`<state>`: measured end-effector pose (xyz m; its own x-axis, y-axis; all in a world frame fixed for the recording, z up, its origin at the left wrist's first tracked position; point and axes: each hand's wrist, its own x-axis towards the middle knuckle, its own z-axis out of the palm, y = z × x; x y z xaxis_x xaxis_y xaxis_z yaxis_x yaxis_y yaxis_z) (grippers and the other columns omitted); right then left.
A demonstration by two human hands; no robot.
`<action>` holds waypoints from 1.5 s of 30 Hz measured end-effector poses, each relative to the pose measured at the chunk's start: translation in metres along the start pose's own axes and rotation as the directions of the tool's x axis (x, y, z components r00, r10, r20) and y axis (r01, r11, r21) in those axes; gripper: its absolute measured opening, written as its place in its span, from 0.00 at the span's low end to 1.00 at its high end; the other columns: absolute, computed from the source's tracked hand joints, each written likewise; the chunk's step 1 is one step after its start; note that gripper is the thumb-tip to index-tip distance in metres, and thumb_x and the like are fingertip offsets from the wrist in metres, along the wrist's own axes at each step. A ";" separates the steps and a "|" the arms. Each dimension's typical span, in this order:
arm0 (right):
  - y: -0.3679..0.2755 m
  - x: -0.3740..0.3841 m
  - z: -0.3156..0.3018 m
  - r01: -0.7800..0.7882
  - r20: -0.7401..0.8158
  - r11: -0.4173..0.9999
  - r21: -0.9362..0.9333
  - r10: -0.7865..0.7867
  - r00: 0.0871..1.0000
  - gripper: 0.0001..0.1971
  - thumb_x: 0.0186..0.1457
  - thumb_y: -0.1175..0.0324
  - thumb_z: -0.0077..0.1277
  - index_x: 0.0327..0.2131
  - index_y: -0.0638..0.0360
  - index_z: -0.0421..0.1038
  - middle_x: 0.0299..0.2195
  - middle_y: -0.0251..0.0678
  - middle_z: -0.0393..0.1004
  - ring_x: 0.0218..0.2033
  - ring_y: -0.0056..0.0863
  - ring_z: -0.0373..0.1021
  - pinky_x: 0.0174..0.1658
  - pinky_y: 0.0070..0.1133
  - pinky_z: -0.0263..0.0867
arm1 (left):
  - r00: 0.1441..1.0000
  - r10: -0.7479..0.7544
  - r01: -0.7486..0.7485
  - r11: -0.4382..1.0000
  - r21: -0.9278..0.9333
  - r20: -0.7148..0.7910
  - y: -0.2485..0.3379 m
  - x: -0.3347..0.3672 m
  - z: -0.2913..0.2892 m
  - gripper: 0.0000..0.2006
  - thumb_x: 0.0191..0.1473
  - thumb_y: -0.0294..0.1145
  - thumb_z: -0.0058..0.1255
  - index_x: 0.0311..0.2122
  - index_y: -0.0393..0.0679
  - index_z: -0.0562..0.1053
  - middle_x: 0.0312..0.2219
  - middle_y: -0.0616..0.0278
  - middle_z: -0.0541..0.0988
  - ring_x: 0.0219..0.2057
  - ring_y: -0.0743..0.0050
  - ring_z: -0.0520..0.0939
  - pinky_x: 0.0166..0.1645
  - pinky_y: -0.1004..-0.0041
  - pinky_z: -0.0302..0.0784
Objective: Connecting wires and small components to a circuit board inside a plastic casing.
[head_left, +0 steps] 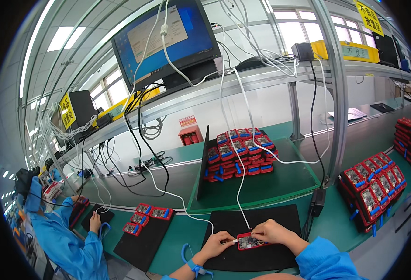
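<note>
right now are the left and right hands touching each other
Apart: the head view shows part of the red-cased circuit board in the gap between the left hand and right hand.

Electronics workshop | green workbench (336, 238) | monitor (182, 44) on metal shelf (261, 71) | stacked red-cased circuit boards (375, 189)

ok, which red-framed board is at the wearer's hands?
The red-framed board lying alone on the right-hand black mat: left hand at its left end, right hand over its upper edge. Other boards lie apart from both hands.
</note>
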<state>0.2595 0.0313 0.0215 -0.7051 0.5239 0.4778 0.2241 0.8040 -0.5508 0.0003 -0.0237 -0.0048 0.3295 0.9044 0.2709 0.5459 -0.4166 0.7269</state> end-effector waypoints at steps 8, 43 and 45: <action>0.006 0.001 0.003 0.002 0.002 1.000 0.009 -0.002 1.000 0.06 0.48 0.70 0.56 0.28 0.63 0.77 0.23 0.44 0.75 0.25 0.42 0.73 0.31 0.30 0.70 | 1.000 0.005 -0.005 1.000 -0.027 0.004 0.002 0.001 -0.002 0.06 0.49 0.28 0.60 0.34 0.41 0.78 0.26 0.64 0.76 0.26 0.78 0.75 0.31 0.78 0.71; 0.004 0.001 0.001 -0.024 0.038 0.999 -0.036 0.026 0.999 0.06 0.49 0.73 0.56 0.30 0.65 0.76 0.27 0.43 0.77 0.26 0.40 0.75 0.32 0.27 0.72 | 1.000 -0.003 0.003 0.999 -0.053 0.002 -0.001 0.002 0.000 0.06 0.50 0.28 0.60 0.34 0.42 0.80 0.26 0.67 0.75 0.25 0.82 0.73 0.30 0.80 0.68; 0.004 0.001 0.001 -0.022 0.033 0.999 -0.037 0.023 0.999 0.05 0.49 0.73 0.56 0.30 0.65 0.77 0.27 0.43 0.77 0.26 0.40 0.75 0.32 0.27 0.72 | 1.000 -0.003 0.003 0.998 -0.055 0.002 -0.001 0.002 0.000 0.06 0.50 0.28 0.60 0.34 0.42 0.80 0.26 0.67 0.75 0.25 0.82 0.73 0.30 0.80 0.68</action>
<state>0.2593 0.0346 0.0193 -0.7216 0.5328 0.4421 0.2644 0.8022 -0.5353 0.0008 -0.0214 -0.0046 0.3291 0.9055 0.2678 0.5035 -0.4082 0.7615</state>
